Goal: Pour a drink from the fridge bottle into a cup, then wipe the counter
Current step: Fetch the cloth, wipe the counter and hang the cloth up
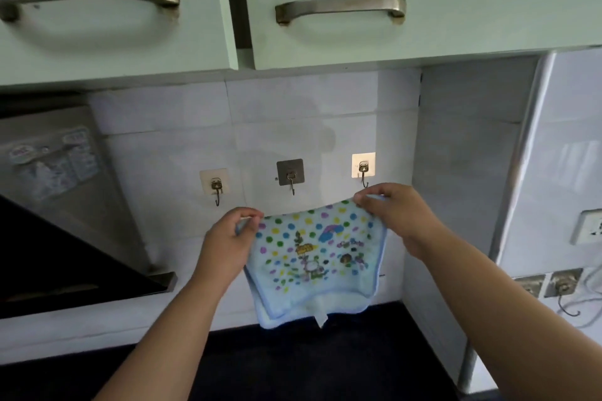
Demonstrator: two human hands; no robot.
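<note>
Head view: both hands pinch the top corners of a pale blue dotted cloth point(312, 257) — left hand point(228, 237), right hand point(395, 214) — just below three wall hooks point(290, 174), above the dark table point(293, 361). No bottle or cup shows; likely the wiping stage — whether it is done, I cannot tell.

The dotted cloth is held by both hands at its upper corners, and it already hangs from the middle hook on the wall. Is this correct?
Not quite. In the head view the dotted cloth hangs from no hook: the middle hook is bare and above the cloth. The left hand and right hand do pinch its upper corners, holding it up in front of the tiled wall.
</note>
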